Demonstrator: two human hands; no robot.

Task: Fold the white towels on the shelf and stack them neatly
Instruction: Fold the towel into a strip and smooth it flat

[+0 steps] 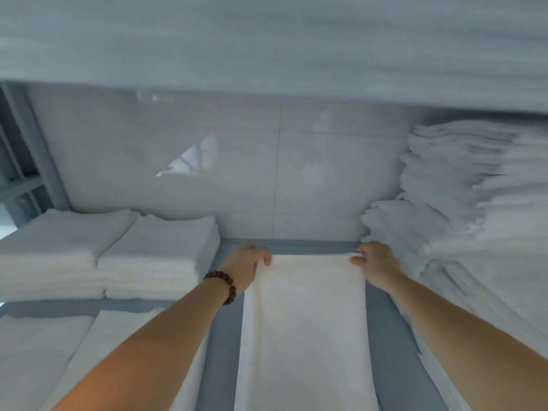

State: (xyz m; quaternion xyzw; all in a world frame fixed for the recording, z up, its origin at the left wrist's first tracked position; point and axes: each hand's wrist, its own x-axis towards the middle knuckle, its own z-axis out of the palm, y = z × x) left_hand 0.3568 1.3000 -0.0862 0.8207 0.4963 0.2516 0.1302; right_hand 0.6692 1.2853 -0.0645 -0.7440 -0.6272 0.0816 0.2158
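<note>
A long white towel point(302, 330) lies flat down the middle of the grey-blue shelf point(388, 336), folded into a narrow strip. My left hand point(244, 266), with a bead bracelet at the wrist, pinches the towel's far left corner. Its far right corner is pinched by my right hand point(376, 262). Both arms reach forward from the bottom of the view.
Two stacks of folded white towels point(112, 253) stand at the left, with more folded towels point(44, 351) in front of them. A tall rumpled pile of white towels point(462, 197) fills the right side. A tiled wall point(267, 161) closes the back; another shelf hangs overhead.
</note>
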